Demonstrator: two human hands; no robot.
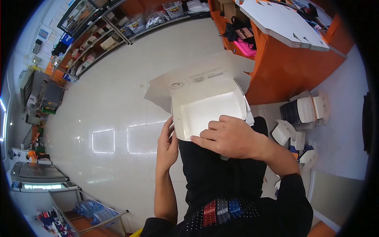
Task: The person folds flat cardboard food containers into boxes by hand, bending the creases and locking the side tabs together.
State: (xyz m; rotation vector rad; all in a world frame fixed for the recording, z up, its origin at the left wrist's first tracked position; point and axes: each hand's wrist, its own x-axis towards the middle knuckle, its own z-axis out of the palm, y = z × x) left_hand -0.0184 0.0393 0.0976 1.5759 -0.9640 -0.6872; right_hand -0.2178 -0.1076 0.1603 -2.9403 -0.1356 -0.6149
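A white cardboard takeaway box (211,107) rests on my lap, its printed lid flap (201,77) raised at the far side. The inside is bare. My left hand (167,144) grips the box's near left corner from outside, with some fingers hidden behind the wall. Over the near wall lies my right hand (225,136), fingers curled around the edge and index finger stretched to the near left corner. Its thumb is out of sight.
Stacked folded boxes (302,110) stand on the floor to the right, with several loose boxes (294,136) below them. An orange desk (294,69) bears flat white card sheets (284,23). Metal shelving (158,25) lines the far side.
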